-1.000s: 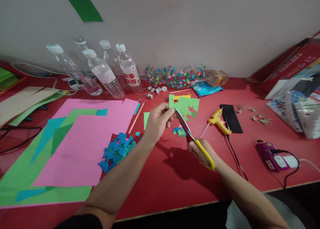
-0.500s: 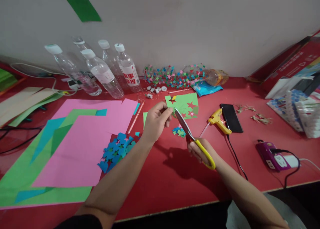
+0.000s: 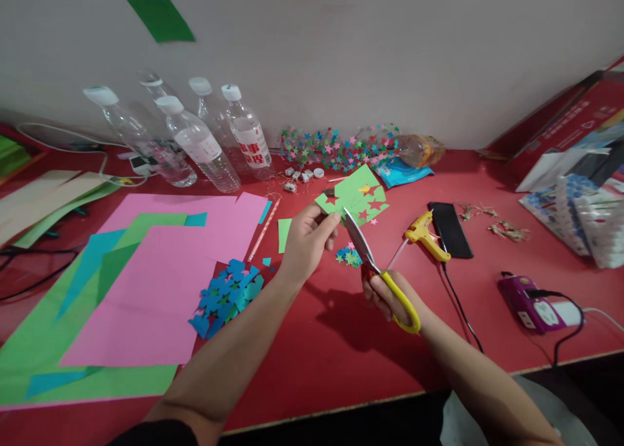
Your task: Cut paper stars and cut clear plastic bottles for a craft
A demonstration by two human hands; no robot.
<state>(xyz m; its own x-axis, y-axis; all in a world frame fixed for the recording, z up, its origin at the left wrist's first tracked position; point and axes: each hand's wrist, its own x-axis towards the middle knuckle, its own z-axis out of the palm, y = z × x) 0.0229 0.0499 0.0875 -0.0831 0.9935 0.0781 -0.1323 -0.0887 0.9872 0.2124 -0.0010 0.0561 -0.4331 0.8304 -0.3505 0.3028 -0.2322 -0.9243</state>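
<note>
Pinched in my left hand (image 3: 312, 238) is a light green sheet of paper (image 3: 350, 196) with several star-shaped holes in it. My right hand (image 3: 390, 293) grips yellow-handled scissors (image 3: 359, 241); their blades look closed or nearly so, tips beside the paper's near edge. I cannot tell whether the tips touch it. Below the blades lies a small pile of cut paper stars (image 3: 348, 256), blue, green and pink. Left of my left forearm sits a heap of blue paper scraps (image 3: 227, 296).
Pink sheets (image 3: 151, 290) over green and blue ones cover the left. Several plastic bottles (image 3: 199, 144) stand behind. A star-covered bottle (image 3: 341, 148) lies by the wall. On the right are a yellow glue gun (image 3: 425, 236), a phone (image 3: 451, 230) and a purple power adapter (image 3: 529, 303).
The green paper has turned and lifted in my left hand, its far corner now higher. A pink star that showed through a hole is now beside the sheet. The scissors have barely moved.
</note>
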